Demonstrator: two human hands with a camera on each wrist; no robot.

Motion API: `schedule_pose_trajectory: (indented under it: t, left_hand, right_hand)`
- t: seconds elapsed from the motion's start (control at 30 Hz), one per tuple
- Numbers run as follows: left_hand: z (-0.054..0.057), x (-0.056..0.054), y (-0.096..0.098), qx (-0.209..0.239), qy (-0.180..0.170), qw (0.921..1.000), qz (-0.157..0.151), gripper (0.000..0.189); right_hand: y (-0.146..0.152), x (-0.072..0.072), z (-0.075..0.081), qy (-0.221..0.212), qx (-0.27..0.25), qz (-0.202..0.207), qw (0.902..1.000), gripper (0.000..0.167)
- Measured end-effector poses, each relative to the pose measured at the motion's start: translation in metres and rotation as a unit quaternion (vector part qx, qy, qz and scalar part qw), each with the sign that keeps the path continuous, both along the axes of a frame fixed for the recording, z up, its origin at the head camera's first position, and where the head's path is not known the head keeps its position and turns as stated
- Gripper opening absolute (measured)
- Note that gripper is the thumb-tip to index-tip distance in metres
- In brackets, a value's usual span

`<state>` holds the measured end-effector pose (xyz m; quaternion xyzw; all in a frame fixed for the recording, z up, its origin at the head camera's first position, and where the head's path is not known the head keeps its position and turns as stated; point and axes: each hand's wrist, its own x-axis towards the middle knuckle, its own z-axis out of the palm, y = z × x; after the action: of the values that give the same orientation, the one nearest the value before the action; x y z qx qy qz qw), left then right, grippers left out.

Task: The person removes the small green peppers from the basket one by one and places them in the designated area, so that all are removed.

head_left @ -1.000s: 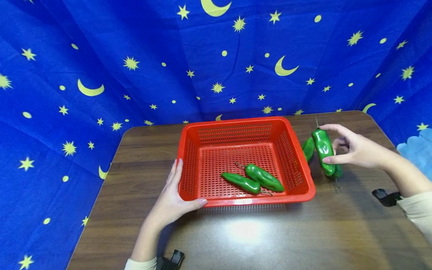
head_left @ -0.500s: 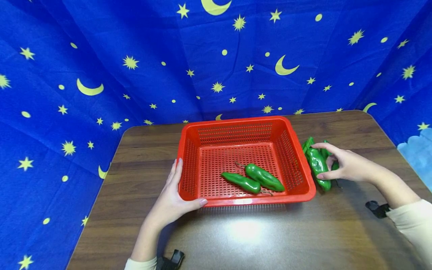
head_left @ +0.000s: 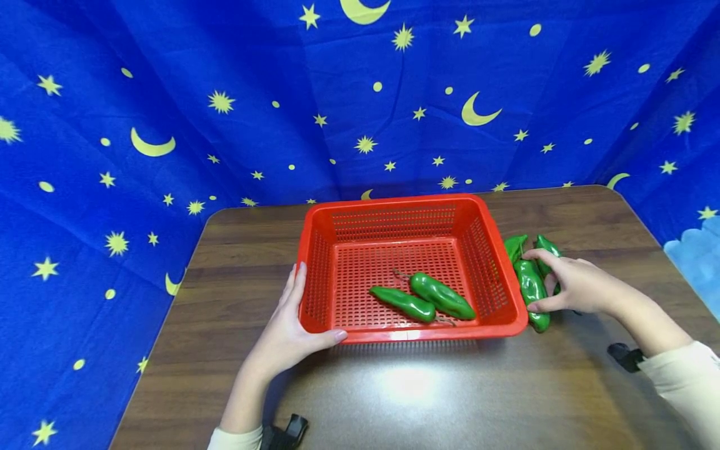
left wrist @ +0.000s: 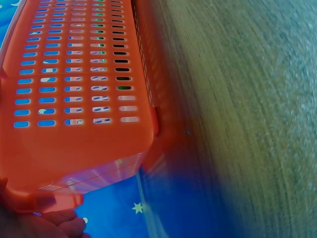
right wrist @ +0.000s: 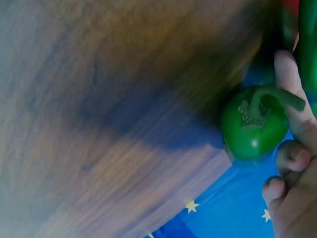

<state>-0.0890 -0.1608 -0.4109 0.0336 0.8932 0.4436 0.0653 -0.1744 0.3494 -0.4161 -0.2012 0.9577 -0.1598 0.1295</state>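
Note:
A red slotted basket (head_left: 315, 250) stands mid-table with two green peppers (head_left: 441, 295) lying side by side on its floor. My left hand (head_left: 298, 319) holds its front-left corner, fingers along the left wall and thumb on the front rim; the left wrist view shows that basket wall (left wrist: 74, 74) close up. Just right of the basket my right hand (head_left: 554, 284) grips a green pepper (head_left: 531, 294) low at the table, between index finger and thumb. Two more peppers (head_left: 514, 245) lie behind it. In the right wrist view that pepper's stem end (right wrist: 252, 129) sits against my fingers (right wrist: 292, 99).
The brown wooden table (head_left: 405, 394) has rounded corners and a bright glare patch in front of the basket. A blue cloth with yellow stars and moons (head_left: 360, 94) hangs close behind and at both sides. Black wrist straps (head_left: 621, 357) show near the front edge.
My right hand has come down and toward the basket with the pepper, from held up above the table to low beside the other peppers. The left hand and basket have stayed put.

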Motion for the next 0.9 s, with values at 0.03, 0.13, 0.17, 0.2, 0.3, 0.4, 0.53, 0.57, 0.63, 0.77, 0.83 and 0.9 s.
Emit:
schedule_pose_trajectory:
  t: [0.03,0.13,0.17,0.2,0.3,0.4,0.53,0.57,0.63,0.77,0.83,0.9]
  left_hand:
    - [0.0,0.0,0.0,0.0,0.0,1.0,0.0,0.134]
    - [0.0,0.0,0.0,-0.001,-0.001,1.0,0.0,0.134]
    - [0.0,0.0,0.0,-0.002,-0.001,1.0,0.0,0.134]
    - [0.0,0.0,0.0,-0.003,-0.002,1.0,0.001,0.134]
    - [0.0,0.0,0.0,-0.002,-0.002,1.0,0.001,0.134]
    - [0.001,0.0,0.0,0.0,-0.003,1.0,0.001,0.134]
    - [0.001,0.0,0.001,0.003,-0.003,1.0,-0.001,0.134]
    - [0.001,0.0,0.001,0.003,-0.002,1.0,-0.001,0.134]
    - [0.001,0.0,0.001,0.004,-0.001,1.0,-0.002,0.134]
    - [0.002,0.0,0.001,0.001,-0.002,1.0,0.0,0.134]
    - [0.002,0.0,0.001,0.001,-0.004,1.0,0.001,0.134]
    - [0.001,0.0,0.001,-0.004,-0.002,1.0,-0.001,0.135]
  right_hand:
    - [0.0,0.0,0.0,0.0,0.001,0.003,1.0,0.094]
    - [-0.002,-0.001,-0.001,0.001,0.008,0.004,1.0,0.093]
    - [-0.002,-0.001,-0.001,0.001,0.009,0.006,0.9999,0.093]
    - [-0.002,-0.002,0.0,0.0,0.01,0.008,0.9999,0.093]
    - [-0.003,-0.003,0.004,-0.01,0.017,0.002,0.9998,0.097]
    - [-0.004,-0.005,0.011,-0.006,0.041,-0.009,0.9991,0.102]
    - [-0.004,-0.008,0.025,0.019,0.079,-0.015,0.9966,0.104]
    - [-0.005,-0.009,0.029,0.027,0.084,-0.012,0.996,0.103]
    - [-0.006,-0.011,0.036,0.033,0.076,-0.007,0.9965,0.101]
    - [-0.011,-0.017,0.051,0.05,0.051,0.001,0.9975,0.092]
    - [-0.016,-0.021,0.06,0.061,0.039,-0.001,0.9974,0.086]
    - [-0.021,-0.025,0.068,0.083,0.023,0.007,0.9962,0.081]
